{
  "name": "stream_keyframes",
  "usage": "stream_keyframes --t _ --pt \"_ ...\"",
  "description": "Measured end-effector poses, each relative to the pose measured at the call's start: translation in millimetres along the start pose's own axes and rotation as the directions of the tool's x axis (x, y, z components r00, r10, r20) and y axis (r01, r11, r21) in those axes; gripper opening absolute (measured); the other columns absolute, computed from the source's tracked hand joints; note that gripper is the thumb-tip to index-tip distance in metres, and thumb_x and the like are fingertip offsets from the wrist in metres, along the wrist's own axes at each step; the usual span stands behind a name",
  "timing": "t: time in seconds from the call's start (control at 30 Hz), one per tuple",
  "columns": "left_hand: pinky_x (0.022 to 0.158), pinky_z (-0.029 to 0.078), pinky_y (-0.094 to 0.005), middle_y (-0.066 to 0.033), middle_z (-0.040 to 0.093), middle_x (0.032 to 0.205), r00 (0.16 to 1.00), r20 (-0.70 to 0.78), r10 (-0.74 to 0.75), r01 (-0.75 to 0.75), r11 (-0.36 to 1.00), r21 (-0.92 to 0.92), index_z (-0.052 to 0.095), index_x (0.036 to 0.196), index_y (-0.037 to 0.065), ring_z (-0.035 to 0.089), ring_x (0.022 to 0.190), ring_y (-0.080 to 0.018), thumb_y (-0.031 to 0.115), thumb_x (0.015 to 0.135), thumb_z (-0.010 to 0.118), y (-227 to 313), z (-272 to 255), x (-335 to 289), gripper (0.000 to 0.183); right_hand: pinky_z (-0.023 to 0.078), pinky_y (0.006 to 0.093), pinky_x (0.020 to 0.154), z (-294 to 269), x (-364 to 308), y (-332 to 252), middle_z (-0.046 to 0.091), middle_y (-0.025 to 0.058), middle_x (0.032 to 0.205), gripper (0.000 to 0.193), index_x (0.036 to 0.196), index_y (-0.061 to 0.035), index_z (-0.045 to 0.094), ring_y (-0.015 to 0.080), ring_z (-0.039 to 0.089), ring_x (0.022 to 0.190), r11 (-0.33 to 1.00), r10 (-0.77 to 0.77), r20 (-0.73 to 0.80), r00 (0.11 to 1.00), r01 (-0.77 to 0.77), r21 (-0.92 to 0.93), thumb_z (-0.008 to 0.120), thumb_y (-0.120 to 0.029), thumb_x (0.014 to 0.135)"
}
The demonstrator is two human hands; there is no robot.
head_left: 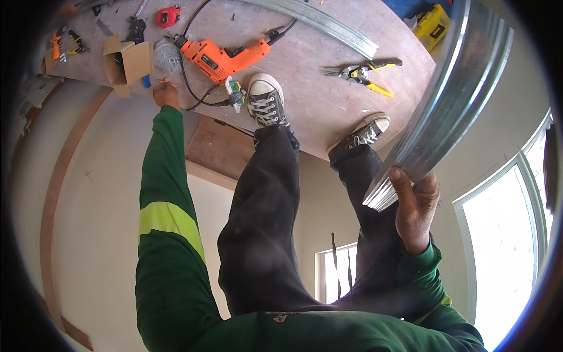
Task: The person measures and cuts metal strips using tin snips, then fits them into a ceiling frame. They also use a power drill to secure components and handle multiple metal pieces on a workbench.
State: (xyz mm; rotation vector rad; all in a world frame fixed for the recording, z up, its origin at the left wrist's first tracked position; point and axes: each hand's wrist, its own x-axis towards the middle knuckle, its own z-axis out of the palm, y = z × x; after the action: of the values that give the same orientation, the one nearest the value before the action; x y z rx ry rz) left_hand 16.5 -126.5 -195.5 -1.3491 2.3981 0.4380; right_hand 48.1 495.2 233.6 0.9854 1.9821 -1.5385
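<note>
You're gripping the end of the metal channel point(434, 111) in your right hand point(415, 206), while your left hand point(166, 95) is reaching beside the cardboard box point(126, 61) on the board point(316, 111) (fingers hidden, can't tell its grip). Keep that channel steady.

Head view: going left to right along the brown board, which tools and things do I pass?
Open cardboard box → orange corded power drill → grey canvas sneaker with white laces → yellow-handled metal snips → yellow tool case, by the long silver metal channel in the right hand.
</note>
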Motion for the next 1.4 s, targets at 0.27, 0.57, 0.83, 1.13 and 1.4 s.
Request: stream_keyframes --t 0.27,0.57,0.83,1.13,1.4 --pt "0.069 0.054 -0.0428 -0.016 0.074 0.102 0.981 -0.094 -0.171 0.161 0.981 -0.11 0.068 0.089 0.001 0.072 0.09 -0.0279 0.022 0.103 0.059 55.2 -53.8 -79.7 0.027 0.055 0.0278 0.083 9.6 0.5 16.4 0.073 0.0032 0.102 0.028 0.134 0.0009 0.063 0.0105 0.064 0.091 0.963 -0.007 0.109 0.994 -0.023 0.27 0.062 0.002 0.106" --pt "0.108 0.049 -0.0328 -0.0072 0.069 0.132 0.432 0.648 0.628 0.011 0.714 -0.7 0.062 0.143 0.002 0.063 0.123 -0.0159 0.026 0.113 0.057 194.3 -288.6 -459.3 0.038 0.052 0.0342 0.074 -0.7 -85.1 -74.1 0.067 0.0125 0.091 0.029 0.129 0.0047 0.058 0.0149 0.061 0.086 0.982 -0.177 0.057 0.983 0.173 0.071 0.065 -0.012 0.107" --pt "0.097 0.05 -0.0284 -0.0056 0.068 0.125 0.473 0.504 0.723 0.076 0.537 -0.84 0.069 0.131 0.002 0.064 0.109 -0.0131 0.03 0.11 0.068 295.7 -382.4 -620.2 0.035 0.055 0.046 0.095 -57.8 -190.5 -187.8 0.066 0.0321 0.127 0.056 0.152 0.0068 0.048 0.0492 0.067 0.117 0.82 -0.518 0.191 0.834 0.547 -0.168 0.065 -0.008 0.1" --pt "0.095 0.05 -0.0372 -0.013 0.055 0.119 0.364 0.067 0.929 -0.499 0.254 -0.829 0.068 0.126 0.002 0.061 0.11 -0.0258 0.022 0.108 0.067 365.1 -479.6 -714.8 0.027 0.058 0.0399 0.084 -169.1 -248.3 -283.5 0.063 0.0159 0.115 0.047 0.149 -0.0019 0.058 0.0268 0.07 0.102 0.75 -0.64 0.094 0.762 0.647 -0.139 0.067 -0.009 0.103" --pt "0.089 0.053 -0.0455 -0.0178 0.05 0.116 0.182 0.006 0.983 -0.713 0.137 -0.687 0.066 0.13 0.006 0.062 0.103 -0.0381 0.01 0.103 0.068 392.7 -538.6 -784.1 0.027 0.054 0.0284 0.073 -212.1 -267.9 -310.5 0.067 0.0081 0.101 0.019 0.114 0.0027 0.075 0.0138 0.067 0.082 0.736 -0.657 -0.098 0.747 0.664 0.131 0.07 -0.013 0.105"
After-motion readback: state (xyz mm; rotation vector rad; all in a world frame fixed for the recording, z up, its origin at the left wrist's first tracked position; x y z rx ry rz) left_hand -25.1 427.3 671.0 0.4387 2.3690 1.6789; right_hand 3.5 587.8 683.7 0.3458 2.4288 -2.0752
